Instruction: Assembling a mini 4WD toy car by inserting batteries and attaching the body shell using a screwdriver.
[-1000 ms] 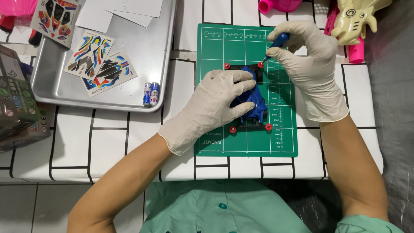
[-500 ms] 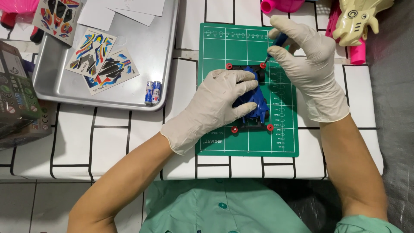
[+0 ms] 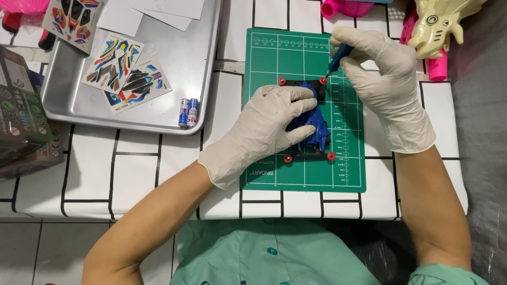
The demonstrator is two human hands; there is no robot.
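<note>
A small blue toy car [image 3: 315, 125] with red rollers at its corners lies on a green cutting mat [image 3: 274, 58]. My left hand [image 3: 264, 129], in a white glove, presses down on the car's body and covers most of it. My right hand [image 3: 388, 84], also gloved, grips a blue-handled screwdriver [image 3: 338, 57]. Its tip points down at the red roller [image 3: 323, 80] at the car's far right corner.
A metal tray [image 3: 185, 63] at the left holds sticker sheets [image 3: 127, 71], white papers and two small batteries [image 3: 188, 112]. A cardboard box [image 3: 21, 126] stands at the far left edge. A cream toy gun [image 3: 441, 24] and pink plastic parts [image 3: 437, 68] lie at the far right.
The hands and the car have hardly moved. The screwdriver stays at the car's far right roller; my right fingers have shifted slightly on its handle.
</note>
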